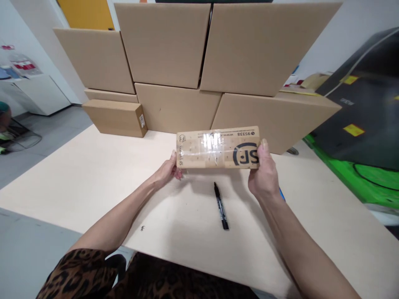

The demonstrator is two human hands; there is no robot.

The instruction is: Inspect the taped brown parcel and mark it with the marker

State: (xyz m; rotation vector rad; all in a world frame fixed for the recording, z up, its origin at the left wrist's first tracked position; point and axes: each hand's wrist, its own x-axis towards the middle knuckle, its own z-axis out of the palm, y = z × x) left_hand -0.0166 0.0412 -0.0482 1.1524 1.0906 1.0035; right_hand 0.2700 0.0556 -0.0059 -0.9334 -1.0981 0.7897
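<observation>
Between my two hands I hold a small cardboard box (218,149) above the table. Clear tape shines across its middle, and the dark "SF" print on it appears upside down. My left hand (168,169) grips the box's left end, thumb at the edge and fingers underneath. At the right end my right hand (264,174) is closed on it, thumb up along the side. Below the box a black marker pen (221,205) lies on the pale table. Just beyond my right wrist a bit of a blue thing (282,194) shows, mostly hidden.
Several large cardboard boxes (168,45) are stacked along the back of the table (56,178). A smaller brown box (115,118) with a label stands at the left. To the right are a big black object (368,112) and a green surface (370,178).
</observation>
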